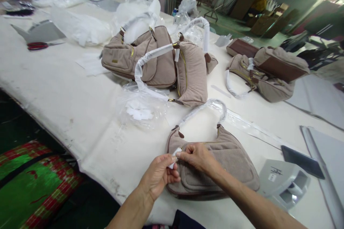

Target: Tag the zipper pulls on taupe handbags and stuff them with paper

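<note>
1. Two bare forearms enter from the bottom edge, and the hands meet over a tan handbag (215,166) lying flat on the white table (67,93), close to its near edge.
2. Left hand (158,173): thumb and forefinger are pressed together, pinching the lower end of a small white paper slip (174,153); the other fingers are curled in.
3. Right hand (196,156): its fingertips are closed on the upper end of the same paper slip, right at the zip line along the top of the tan handbag, with the hand resting on the fabric.
4. The handbag is ribbed cloth with brown trim, and its looped handle (208,109), wrapped in clear film, arches away from the person.
5. Just beyond it lies a crumpled clear plastic bag (139,109) with white scraps inside.
6. Farther back, two more tan bags (161,59) lean against each other, their straps wrapped in white.
7. To the right, well apart, sits another heap of bags (268,73), some with brown flaps.
8. A grey plastic device (285,184) stands near the right forearm, with a dark flat slab (302,161) just behind it.
9. Red-handled scissors (40,45) lie far off at the left of the table.
10. A green and red mat (32,182) covers the floor below the table edge.
</note>
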Available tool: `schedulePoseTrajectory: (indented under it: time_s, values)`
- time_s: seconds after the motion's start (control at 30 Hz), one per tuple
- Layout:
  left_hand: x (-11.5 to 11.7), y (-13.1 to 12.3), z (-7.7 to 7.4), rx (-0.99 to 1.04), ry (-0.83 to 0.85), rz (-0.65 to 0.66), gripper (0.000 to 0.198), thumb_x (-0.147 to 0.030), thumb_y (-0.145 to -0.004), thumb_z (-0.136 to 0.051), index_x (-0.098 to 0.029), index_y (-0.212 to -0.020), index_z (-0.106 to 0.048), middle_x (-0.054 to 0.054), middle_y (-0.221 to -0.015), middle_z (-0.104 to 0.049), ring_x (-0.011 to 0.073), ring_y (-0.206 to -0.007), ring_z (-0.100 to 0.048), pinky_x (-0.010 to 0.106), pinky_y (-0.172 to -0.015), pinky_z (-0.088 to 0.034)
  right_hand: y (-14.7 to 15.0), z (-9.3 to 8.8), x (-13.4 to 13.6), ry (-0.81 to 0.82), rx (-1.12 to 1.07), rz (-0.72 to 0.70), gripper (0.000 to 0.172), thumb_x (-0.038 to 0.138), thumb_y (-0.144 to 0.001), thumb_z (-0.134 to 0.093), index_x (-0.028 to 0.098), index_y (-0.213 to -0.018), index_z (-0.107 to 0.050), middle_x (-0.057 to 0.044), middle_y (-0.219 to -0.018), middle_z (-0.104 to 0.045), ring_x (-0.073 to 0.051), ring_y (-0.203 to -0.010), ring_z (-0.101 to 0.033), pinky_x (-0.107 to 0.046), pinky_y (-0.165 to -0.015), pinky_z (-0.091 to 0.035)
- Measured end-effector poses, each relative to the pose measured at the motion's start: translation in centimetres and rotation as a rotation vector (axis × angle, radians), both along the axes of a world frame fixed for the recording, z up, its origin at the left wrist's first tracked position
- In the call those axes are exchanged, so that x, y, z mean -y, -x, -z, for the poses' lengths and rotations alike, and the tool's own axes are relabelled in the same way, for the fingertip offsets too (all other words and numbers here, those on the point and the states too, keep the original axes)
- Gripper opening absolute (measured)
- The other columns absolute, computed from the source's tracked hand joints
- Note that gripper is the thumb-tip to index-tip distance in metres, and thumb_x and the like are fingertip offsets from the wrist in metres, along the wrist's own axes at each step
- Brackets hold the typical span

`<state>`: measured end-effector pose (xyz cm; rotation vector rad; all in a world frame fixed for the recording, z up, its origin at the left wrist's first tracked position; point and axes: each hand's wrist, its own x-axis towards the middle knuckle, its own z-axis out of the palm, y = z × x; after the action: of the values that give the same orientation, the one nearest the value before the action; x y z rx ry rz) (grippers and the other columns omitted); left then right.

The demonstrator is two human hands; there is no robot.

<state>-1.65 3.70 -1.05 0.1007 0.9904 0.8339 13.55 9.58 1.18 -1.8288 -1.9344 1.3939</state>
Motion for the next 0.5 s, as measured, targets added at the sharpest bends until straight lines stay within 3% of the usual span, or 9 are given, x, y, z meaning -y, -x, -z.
schedulePoseTrajectory:
  time_s: [0.07, 0.13, 0.2, 0.27, 0.5]
  values:
    - [-0.2, 0.3, 0.0, 0.015, 0.021, 0.021, 0.028, -0.03, -0.06, -0.073, -0.014, -0.068, -0.052, -0.003, -0.054, -0.056, 0.0088, -0.042, -0.053, 0.025, -0.046, -0.051, -0.6, -0.7, 0.0, -0.144, -0.085, 0.024, 0.037, 0.044, -0.077, -0.056, 0.015, -0.055, -0.049, 0.006, -0.048, -0.038, -0.007, -0.046, -0.034, -0.019, -0.043, -0.027]
    - [-0.3, 0.4, 0.0, 0.009, 0.026, 0.024, 0.028, -0.031, -0.06, -0.073, -0.014, -0.066, -0.052, -0.003, -0.053, -0.056, 0.0087, -0.042, -0.052, 0.026, -0.046, -0.052, -1.1, -1.6, -0.1, -0.358, -0.175, -0.05, 0.026, 0.036, -0.08, -0.056, 0.015, -0.065, -0.057, 0.002, -0.058, -0.048, -0.009, -0.055, -0.043, -0.02, -0.051, -0.035]
    - [-0.3, 0.3, 0.0, -0.006, 0.028, 0.028, 0.028, -0.031, -0.06, -0.073, -0.014, -0.065, -0.052, -0.003, -0.053, -0.056, 0.0087, -0.041, -0.052, 0.026, -0.046, -0.052, -1.4, -2.1, -0.3, -0.53, -0.244, -0.243, 0.014, 0.028, -0.083, -0.054, 0.017, -0.081, -0.063, -0.002, -0.074, -0.055, -0.011, -0.066, -0.05, -0.021, -0.059, -0.039]
    - [-0.3, 0.3, -0.2, -0.03, 0.027, 0.03, 0.028, -0.031, -0.06, -0.073, -0.014, -0.066, -0.052, -0.003, -0.052, -0.056, 0.0088, -0.041, -0.052, 0.026, -0.045, -0.051, -1.5, -2.1, -0.5, -0.611, -0.25, -0.446, 0.016, 0.021, -0.085, -0.05, 0.019, -0.093, -0.064, -0.003, -0.083, -0.056, -0.011, -0.071, -0.051, -0.021, -0.061, -0.039]
    - [-0.4, 0.1, -0.6, -0.059, 0.02, 0.044, 0.028, -0.031, -0.061, -0.073, -0.013, -0.065, -0.051, -0.003, -0.052, -0.056, 0.009, -0.04, -0.052, 0.024, -0.043, -0.051, -0.7, -0.2, -1.4, -0.887, 0.02, -0.839, 0.016, 0.024, -0.089, -0.048, 0.019, -0.081, -0.061, -0.001, -0.075, -0.055, -0.014, -0.069, -0.046, -0.028, -0.061, -0.033]
